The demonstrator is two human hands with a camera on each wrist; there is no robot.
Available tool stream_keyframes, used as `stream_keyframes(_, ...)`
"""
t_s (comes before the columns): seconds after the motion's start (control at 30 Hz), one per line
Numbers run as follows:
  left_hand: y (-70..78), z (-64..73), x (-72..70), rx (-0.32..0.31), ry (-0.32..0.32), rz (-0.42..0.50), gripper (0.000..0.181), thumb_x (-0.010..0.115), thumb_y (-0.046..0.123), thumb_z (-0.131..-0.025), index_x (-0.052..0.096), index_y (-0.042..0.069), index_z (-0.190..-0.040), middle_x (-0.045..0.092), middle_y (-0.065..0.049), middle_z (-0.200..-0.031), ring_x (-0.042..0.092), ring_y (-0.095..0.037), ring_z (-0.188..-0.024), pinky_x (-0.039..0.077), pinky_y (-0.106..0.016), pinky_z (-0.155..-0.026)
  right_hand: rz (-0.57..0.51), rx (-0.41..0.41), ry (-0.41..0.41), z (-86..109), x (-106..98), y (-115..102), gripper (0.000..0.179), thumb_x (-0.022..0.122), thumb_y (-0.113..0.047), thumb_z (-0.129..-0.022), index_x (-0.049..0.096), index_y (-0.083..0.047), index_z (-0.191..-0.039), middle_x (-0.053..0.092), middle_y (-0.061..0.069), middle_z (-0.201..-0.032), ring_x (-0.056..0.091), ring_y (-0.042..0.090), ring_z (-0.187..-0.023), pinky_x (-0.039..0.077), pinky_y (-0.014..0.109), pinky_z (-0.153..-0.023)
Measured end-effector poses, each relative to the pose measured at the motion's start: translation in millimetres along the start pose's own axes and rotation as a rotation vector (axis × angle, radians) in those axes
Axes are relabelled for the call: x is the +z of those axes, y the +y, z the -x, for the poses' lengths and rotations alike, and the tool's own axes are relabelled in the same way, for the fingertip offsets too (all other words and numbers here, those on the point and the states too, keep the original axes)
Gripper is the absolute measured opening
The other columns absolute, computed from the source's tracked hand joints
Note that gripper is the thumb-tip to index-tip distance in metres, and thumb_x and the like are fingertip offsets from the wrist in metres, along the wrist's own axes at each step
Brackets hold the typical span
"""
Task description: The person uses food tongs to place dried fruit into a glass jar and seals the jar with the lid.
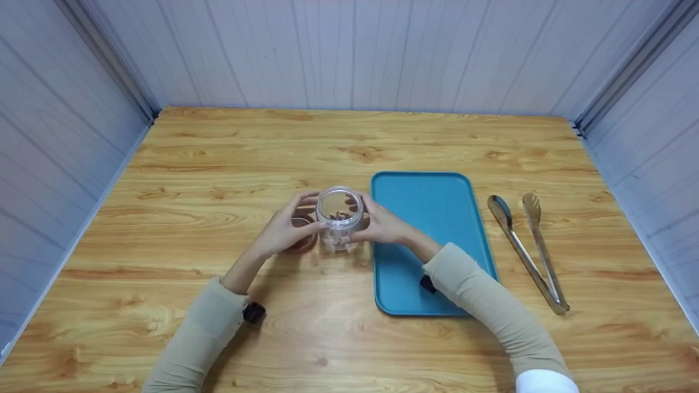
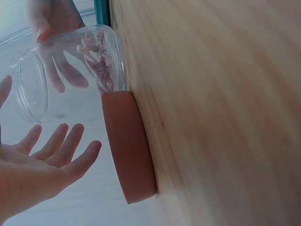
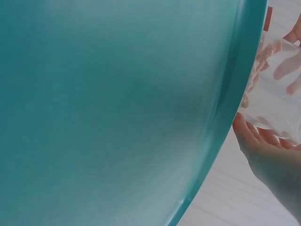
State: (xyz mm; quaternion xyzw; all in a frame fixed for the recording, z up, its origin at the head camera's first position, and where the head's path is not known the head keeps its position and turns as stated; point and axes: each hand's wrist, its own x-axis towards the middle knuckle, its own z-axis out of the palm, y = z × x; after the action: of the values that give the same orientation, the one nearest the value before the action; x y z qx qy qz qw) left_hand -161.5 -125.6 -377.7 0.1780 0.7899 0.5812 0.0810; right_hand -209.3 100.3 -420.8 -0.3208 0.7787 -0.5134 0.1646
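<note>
Head view: we are cataloguing one clear jar [image 1: 339, 233], mouth uncovered, standing upright on the bench [image 1: 246, 164]. Right hand [image 1: 383, 221]: grip curling round the jar. Left hand [image 1: 285, 226]: fingers spreading loosely beside it, grip not closing. Brown lid [image 2: 128, 148]: lying beside the jar's base. Blue tray [image 1: 420, 213]: lying to the right. We are judging the step as steadying the jar; the next move is probably calling for a firmer left grip.

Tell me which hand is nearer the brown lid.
The left hand: it is right above the brown lid. The right hand is across the jar, on the side towards the blue tray.
</note>
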Motion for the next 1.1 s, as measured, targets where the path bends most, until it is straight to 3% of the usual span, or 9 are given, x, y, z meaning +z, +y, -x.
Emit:
stream_keyframes(0.2,-24.0,0.3,-13.3,-0.007,0.051,-0.048,0.064,0.07,0.017,-0.076,0.037,0.001,-0.129,0.041,-0.024,-0.126,0.042,-0.036,-0.111,0.032,-0.045,-0.093,0.033,0.021,0.014,-1.2,0.6,-0.1,0.087,0.074,-0.011,-0.069,0.02,-0.003,-0.136,0.039,0.018,-0.127,0.04,0.025,-0.113,0.032,0.035,-0.092)
stream_keyframes(0.37,-32.7,5.6,-27.3,0.031,0.076,-0.244,0.064,0.07,0.021,-0.076,0.039,-0.002,-0.127,0.041,-0.021,-0.127,0.037,-0.033,-0.116,0.03,-0.044,-0.094,0.021,0.044,0.009,-1.7,0.3,-0.4,0.088,0.074,-0.011,-0.068,0.019,-0.006,-0.137,0.037,0.019,-0.128,0.039,0.026,-0.114,0.032,0.036,-0.093)
stream_keyframes(0.43,-33.7,9.0,-32.3,0.019,0.07,-0.348,0.065,0.07,0.025,-0.076,0.039,-0.002,-0.127,0.041,-0.021,-0.126,0.037,-0.034,-0.115,0.03,-0.045,-0.093,0.018,0.048,0.006,-1.7,0.1,-0.6,0.089,0.074,-0.011,-0.068,0.018,-0.007,-0.138,0.036,0.019,-0.129,0.038,0.026,-0.114,0.032,0.036,-0.093)
stream_keyframes(0.6,-33.0,18.2,-40.9,-0.094,0.016,-0.606,0.075,0.067,0.039,-0.076,0.035,0.002,-0.132,0.037,-0.023,-0.128,0.035,-0.039,-0.115,0.028,-0.052,-0.092,0.01,0.04,-0.001,-2.0,0.2,-0.5,0.09,0.074,-0.011,-0.068,0.018,-0.006,-0.138,0.036,0.02,-0.129,0.037,0.027,-0.115,0.032,0.037,-0.093)
stream_keyframes(0.73,-34.1,21.0,-42.3,-0.187,-0.044,-0.746,0.086,0.066,0.048,-0.072,0.031,0.001,-0.135,0.034,-0.028,-0.128,0.034,-0.044,-0.114,0.028,-0.055,-0.091,-0.03,0.022,-0.009,-2.5,0.5,-0.3,0.089,0.074,-0.009,-0.068,0.018,-0.002,-0.137,0.033,0.022,-0.13,0.035,0.03,-0.117,0.032,0.036,-0.093)
stream_keyframes(0.87,-36.1,20.5,-40.7,-0.25,-0.094,-0.829,0.094,0.066,0.054,-0.069,0.029,-0.001,-0.135,0.035,-0.029,-0.127,0.036,-0.045,-0.112,0.028,-0.055,-0.09,-0.064,0.011,-0.008,-2.4,0.6,-0.2,0.089,0.074,-0.007,-0.068,0.018,-0.002,-0.137,0.03,0.022,-0.132,0.034,0.032,-0.119,0.032,0.036,-0.093)
stream_keyframes(1.1,-39.0,16.1,-37.0,-0.303,-0.127,-0.89,0.1,0.067,0.057,-0.065,0.028,-0.002,-0.135,0.036,-0.029,-0.127,0.036,-0.044,-0.112,0.03,-0.053,-0.09,-0.08,0.01,-0.012,-1.8,0.8,0.2,0.089,0.074,-0.007,-0.069,0.018,-0.004,-0.137,0.029,0.021,-0.134,0.032,0.033,-0.12,0.033,0.036,-0.094)
